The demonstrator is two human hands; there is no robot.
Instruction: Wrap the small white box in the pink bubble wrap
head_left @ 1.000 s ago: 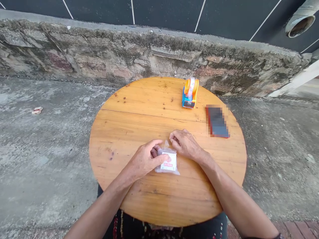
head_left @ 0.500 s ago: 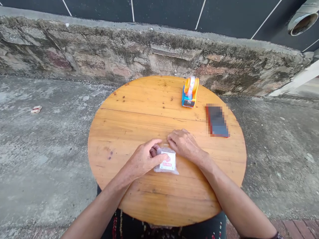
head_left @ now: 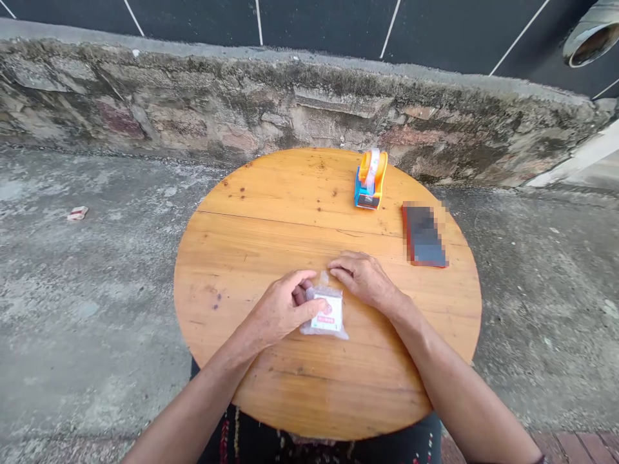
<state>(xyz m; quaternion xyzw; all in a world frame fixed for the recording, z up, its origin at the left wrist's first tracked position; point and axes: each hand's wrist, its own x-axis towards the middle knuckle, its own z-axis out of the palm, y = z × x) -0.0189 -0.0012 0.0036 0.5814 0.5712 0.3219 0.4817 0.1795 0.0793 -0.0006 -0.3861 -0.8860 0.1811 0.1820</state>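
A small white card or box with red print lies inside a clear plastic bag (head_left: 333, 321) on the round wooden table. My left hand (head_left: 285, 306) grips the bag's left side, thumb pressed on top and fingers curled at its edge. From the bag's upper edge stands a short strip of clear tape (head_left: 324, 278). My right hand (head_left: 362, 277) rests just right of it, thumb and forefinger drawn together at the strip's end. The exact contact at those fingertips is too small to see clearly.
An orange and blue tape dispenser (head_left: 370, 180) stands at the table's (head_left: 271, 212) far side. Right of it lies a dark, red-edged phone-like object (head_left: 425, 235), partly pixelated. A stone wall (head_left: 217, 109) runs behind the table, and a crumpled packet (head_left: 78, 213) lies on the concrete floor.
My right hand has shifted slightly right and its fingers have lifted. The tape strip at the bag's upper edge now shows more. My left hand keeps its hold.
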